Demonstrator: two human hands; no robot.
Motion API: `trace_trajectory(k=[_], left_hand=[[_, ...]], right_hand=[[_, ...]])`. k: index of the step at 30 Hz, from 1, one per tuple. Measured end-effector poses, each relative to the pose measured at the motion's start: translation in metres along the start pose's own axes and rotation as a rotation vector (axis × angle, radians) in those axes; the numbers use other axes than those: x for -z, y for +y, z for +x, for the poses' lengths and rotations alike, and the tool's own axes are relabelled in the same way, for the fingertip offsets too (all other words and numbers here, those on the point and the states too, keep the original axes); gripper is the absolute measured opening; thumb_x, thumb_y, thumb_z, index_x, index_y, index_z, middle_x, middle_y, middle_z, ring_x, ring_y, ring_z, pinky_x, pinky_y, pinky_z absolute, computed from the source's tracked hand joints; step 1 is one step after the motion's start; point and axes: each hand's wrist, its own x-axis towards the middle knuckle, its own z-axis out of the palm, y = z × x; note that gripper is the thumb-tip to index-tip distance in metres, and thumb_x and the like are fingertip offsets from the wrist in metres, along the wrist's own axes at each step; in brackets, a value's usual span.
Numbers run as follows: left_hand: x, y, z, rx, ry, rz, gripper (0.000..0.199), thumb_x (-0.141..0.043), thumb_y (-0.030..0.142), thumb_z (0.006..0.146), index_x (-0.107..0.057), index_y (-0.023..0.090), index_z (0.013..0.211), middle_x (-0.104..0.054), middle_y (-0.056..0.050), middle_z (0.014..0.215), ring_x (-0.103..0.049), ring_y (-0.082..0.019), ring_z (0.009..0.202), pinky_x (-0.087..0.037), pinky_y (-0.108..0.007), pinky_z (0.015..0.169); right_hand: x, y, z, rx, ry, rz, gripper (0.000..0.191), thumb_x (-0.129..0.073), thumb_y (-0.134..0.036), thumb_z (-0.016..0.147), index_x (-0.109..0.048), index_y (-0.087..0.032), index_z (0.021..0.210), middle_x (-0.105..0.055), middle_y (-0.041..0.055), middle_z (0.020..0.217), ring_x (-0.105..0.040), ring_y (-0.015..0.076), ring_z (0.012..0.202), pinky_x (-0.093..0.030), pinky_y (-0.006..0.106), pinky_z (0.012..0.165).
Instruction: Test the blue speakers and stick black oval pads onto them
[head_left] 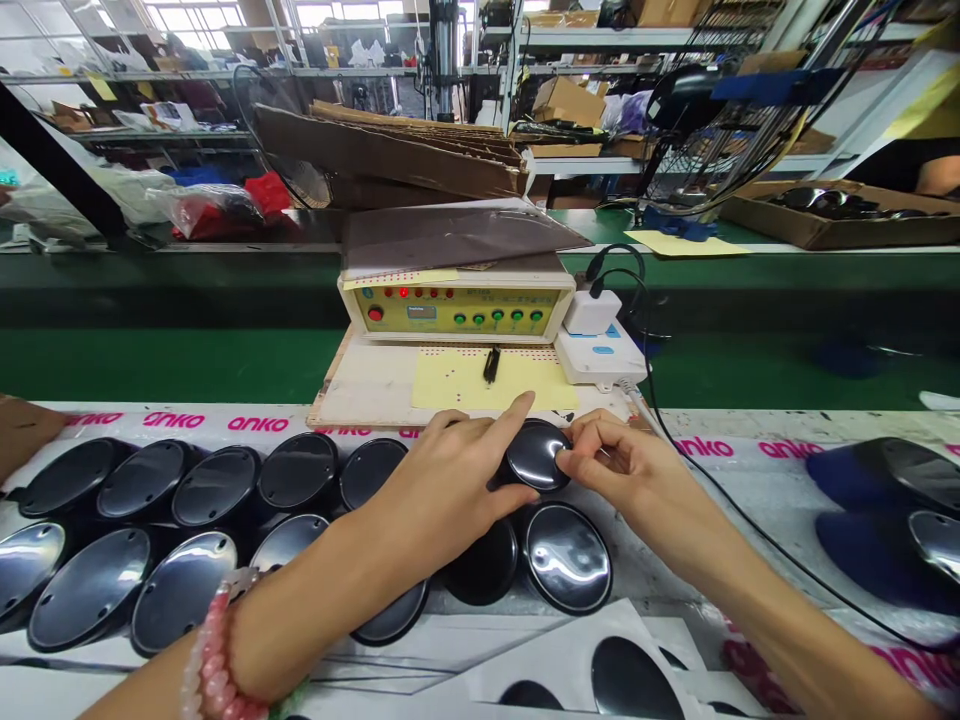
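Note:
Between my two hands stands a glossy black round piece (538, 455). My left hand (469, 460) reaches over from the left, its index finger and thumb spread apart around the left side of that piece. At the piece's right edge my right hand (611, 455) has thumb and index finger pressed together; whatever they pinch is too small to make out. Just below is another shiny black round piece (568, 557), with a darker one (484, 565) to its left, partly under my left forearm. Several similar black pieces (217, 485) stand in rows at the left.
A control box (457, 312) with buttons sits behind, cardboard (397, 150) on top. In front of it lies a yellow sheet (517, 385) with a small black item. A white adapter (600, 352) trails a black cable on the right. More black pieces (892, 475) stand far right.

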Motion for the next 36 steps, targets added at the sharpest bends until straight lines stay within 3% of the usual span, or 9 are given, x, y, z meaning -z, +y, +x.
trace_trajectory(k=[6, 15, 19, 22, 24, 27, 30, 33, 36], left_hand=[[-0.001, 0.000, 0.001, -0.034, 0.021, 0.041, 0.076, -0.067, 0.035, 0.077, -0.028, 0.013, 0.139, -0.065, -0.011, 0.106, -0.057, -0.023, 0.104, -0.043, -0.038, 0.091], [-0.001, 0.001, 0.001, -0.022, 0.016, 0.080, 0.074, -0.066, 0.036, 0.078, -0.029, 0.014, 0.137, -0.067, -0.010, 0.105, -0.060, -0.024, 0.100, -0.045, -0.039, 0.088], [0.003, 0.003, 0.001, -0.073, -0.041, 0.122, 0.062, -0.061, 0.034, 0.083, -0.035, 0.012, 0.134, -0.060, -0.012, 0.120, -0.057, -0.024, 0.106, -0.042, -0.041, 0.092], [0.008, 0.006, 0.002, -0.110, -0.107, 0.201, 0.050, -0.053, 0.035, 0.087, -0.041, 0.014, 0.132, -0.051, -0.011, 0.132, -0.055, -0.026, 0.110, -0.042, -0.044, 0.093], [0.011, 0.007, 0.003, -0.113, -0.131, 0.242, 0.049, -0.050, 0.036, 0.089, -0.041, 0.016, 0.132, -0.050, -0.011, 0.133, -0.055, -0.027, 0.108, -0.043, -0.045, 0.091], [0.013, 0.007, 0.004, -0.129, -0.125, 0.253, 0.046, -0.049, 0.037, 0.089, -0.045, 0.016, 0.130, -0.051, -0.011, 0.132, -0.056, -0.027, 0.106, -0.045, -0.045, 0.088], [0.012, 0.007, 0.003, -0.145, -0.069, 0.190, 0.044, -0.054, 0.037, 0.086, -0.050, 0.018, 0.125, -0.055, -0.011, 0.128, -0.056, -0.026, 0.106, -0.044, -0.043, 0.090], [0.009, 0.006, 0.000, -0.140, -0.018, 0.138, 0.046, -0.055, 0.033, 0.086, -0.047, 0.017, 0.128, -0.056, -0.012, 0.125, -0.054, -0.025, 0.109, -0.042, -0.041, 0.093], [0.008, 0.005, -0.001, -0.148, -0.062, 0.176, 0.051, -0.045, 0.034, 0.091, -0.032, 0.021, 0.138, -0.053, -0.013, 0.123, -0.053, -0.027, 0.108, -0.043, -0.044, 0.091]], right_hand=[[0.000, 0.000, 0.001, 0.016, -0.002, -0.042, 0.021, -0.057, -0.028, 0.073, -0.044, -0.021, 0.058, -0.046, -0.0028, 0.070, -0.045, 0.0133, 0.068, -0.034, 0.027, 0.062], [0.000, -0.002, 0.002, 0.054, -0.039, -0.084, 0.021, -0.056, -0.030, 0.074, -0.044, -0.021, 0.059, -0.048, -0.0018, 0.070, -0.047, 0.0147, 0.070, -0.036, 0.027, 0.064], [0.004, -0.003, 0.004, 0.153, -0.048, -0.180, 0.022, -0.054, -0.031, 0.077, -0.044, -0.021, 0.061, -0.050, -0.0012, 0.072, -0.049, 0.0149, 0.071, -0.037, 0.028, 0.065], [0.013, -0.003, 0.008, 0.150, -0.104, -0.399, 0.035, -0.055, -0.040, 0.077, -0.039, -0.021, 0.053, -0.046, -0.0025, 0.059, -0.044, 0.0127, 0.057, -0.035, 0.027, 0.055], [0.017, -0.002, 0.012, 0.106, -0.069, -0.481, 0.044, -0.055, -0.050, 0.077, -0.036, -0.021, 0.050, -0.040, -0.0041, 0.050, -0.038, 0.0104, 0.048, -0.029, 0.025, 0.045], [0.010, 0.003, 0.015, 0.028, -0.075, -0.263, 0.037, -0.047, -0.058, 0.081, -0.048, -0.022, 0.074, -0.045, -0.0062, 0.051, -0.040, 0.0094, 0.038, -0.028, 0.022, 0.036], [-0.007, 0.010, 0.014, -0.017, -0.168, -0.052, 0.035, -0.037, -0.059, 0.085, -0.042, -0.024, 0.089, -0.048, -0.0083, 0.049, -0.044, 0.0110, 0.031, -0.031, 0.021, 0.029], [-0.015, 0.013, 0.011, 0.017, -0.136, -0.102, 0.032, -0.032, -0.053, 0.088, -0.043, -0.023, 0.090, -0.049, -0.0076, 0.047, -0.049, 0.0128, 0.034, -0.039, 0.023, 0.032], [0.008, 0.006, 0.017, 0.045, -0.090, -0.241, 0.026, -0.038, -0.040, 0.090, -0.052, -0.019, 0.097, -0.058, -0.0030, 0.056, -0.057, 0.0142, 0.043, -0.048, 0.026, 0.041]])
